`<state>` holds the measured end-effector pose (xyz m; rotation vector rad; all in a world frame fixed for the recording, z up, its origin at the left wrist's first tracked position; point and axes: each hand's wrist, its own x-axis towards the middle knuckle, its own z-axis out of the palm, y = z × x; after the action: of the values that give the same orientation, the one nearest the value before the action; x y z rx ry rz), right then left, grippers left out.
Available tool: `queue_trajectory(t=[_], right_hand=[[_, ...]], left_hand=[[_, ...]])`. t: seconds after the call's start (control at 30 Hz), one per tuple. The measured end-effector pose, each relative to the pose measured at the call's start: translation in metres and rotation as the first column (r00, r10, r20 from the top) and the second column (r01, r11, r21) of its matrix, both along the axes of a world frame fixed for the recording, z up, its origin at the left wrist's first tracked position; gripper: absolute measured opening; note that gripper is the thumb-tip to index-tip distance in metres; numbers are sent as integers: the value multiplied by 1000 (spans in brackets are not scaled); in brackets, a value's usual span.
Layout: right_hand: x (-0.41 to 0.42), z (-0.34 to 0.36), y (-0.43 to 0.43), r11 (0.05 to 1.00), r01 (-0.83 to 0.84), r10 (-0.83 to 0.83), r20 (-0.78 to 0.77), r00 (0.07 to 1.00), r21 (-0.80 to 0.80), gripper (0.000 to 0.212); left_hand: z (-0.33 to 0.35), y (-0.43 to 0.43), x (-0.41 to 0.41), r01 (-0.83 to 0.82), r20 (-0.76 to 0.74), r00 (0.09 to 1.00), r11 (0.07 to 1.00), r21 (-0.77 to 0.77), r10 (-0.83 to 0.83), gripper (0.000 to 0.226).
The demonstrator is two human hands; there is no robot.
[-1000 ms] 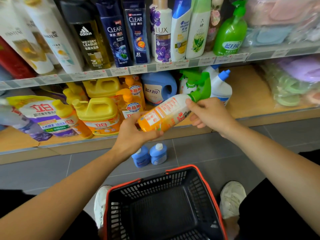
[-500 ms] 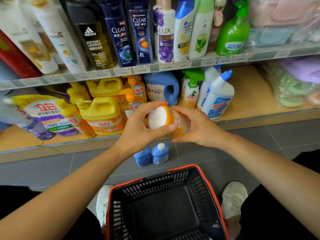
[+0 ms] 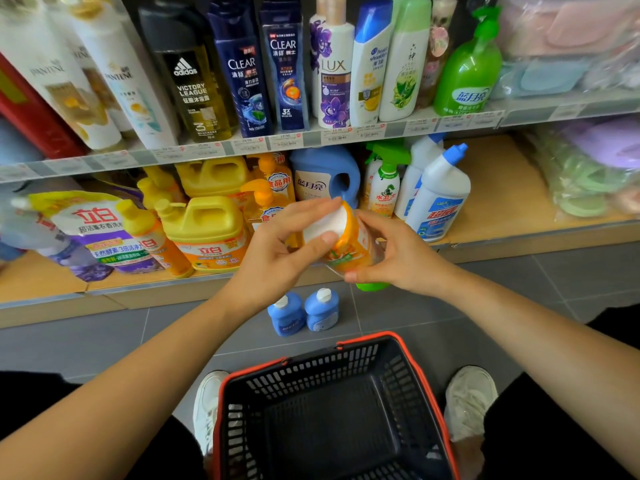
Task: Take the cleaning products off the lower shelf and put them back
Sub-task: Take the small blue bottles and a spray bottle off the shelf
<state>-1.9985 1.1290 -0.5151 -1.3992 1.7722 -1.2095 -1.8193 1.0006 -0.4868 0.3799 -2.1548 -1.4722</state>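
Presently, the orange spray bottle (image 3: 349, 245) is held in the air in front of the lower shelf (image 3: 502, 188), above the floor and apart from the black basket (image 3: 311, 372). It is tipped so that its white base faces the camera and its green trigger head (image 3: 372, 287) points down, showing just under the right hand (image 3: 401, 261). The base end is gripped by the left hand (image 3: 277, 251), with the thumb laid on the bottom's rim and the fingers curled over the top. The body is clasped from the other side by the curled fingers of the right hand.

The body is judged to be stiff plastic, probably weighted by liquid, and its glossy wrapped label may be slippery. A firmer hold is likely to be had at the narrow neck beneath the trigger. The bottle would best be turned upright before it is set down beside the green-topped sprayer (image 3: 386, 181) on the shelf.
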Motion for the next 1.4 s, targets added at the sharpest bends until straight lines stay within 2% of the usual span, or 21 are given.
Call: queue_trajectory(t=[0.17,0.4,0.5,0.63,0.8,0.87,0.93,1.1,1.17,1.27,1.33,1.4], right_hand=[[2,2,-2,998,56,-55,47,997,-34,77],[5,4,-6,995,92,-90,95,991,-27,79],[6,3,-6,996,94,-92,100,991,-11,78],[4,3,-5,995,102,-102,139,985,8,70],[2,4,-5,996,90,-92,135,987,19,67],[1,4,-4,997,78,-80,118,990,24,68],[1,2,-5,997,76,-78,130,988,25,68],[0,-2,-6,997,77,-81,194,978,25,59],[-1,-2,-6,995,95,-100,221,970,35,53],[-5,-2,-6,990,135,-136,317,939,24,46],[-7,-2,-7,985,173,-164,389,907,12,43],[-8,-1,-7,975,220,-202,430,880,8,38]], left_hand=[[1,5,3,-21,-69,997,1000,-21,20,41],[-2,7,3,-323,-201,932,943,-83,301,35],[-3,6,2,-372,-239,912,918,-137,334,29],[-3,1,1,-295,-257,939,918,-265,228,25],[-2,-9,1,-76,-80,996,822,-565,38,37],[-3,-12,2,2,-33,999,819,-573,-25,41],[-4,-12,2,7,-49,998,834,-552,-42,39],[-6,-12,2,-232,-212,965,880,-414,155,29],[-11,-13,2,-278,-156,958,914,-295,241,33],[-31,-15,2,-308,85,939,927,-213,332,44],[-47,-15,1,-199,285,927,963,-179,244,50],[-62,-9,1,11,448,894,998,-68,21,56]])
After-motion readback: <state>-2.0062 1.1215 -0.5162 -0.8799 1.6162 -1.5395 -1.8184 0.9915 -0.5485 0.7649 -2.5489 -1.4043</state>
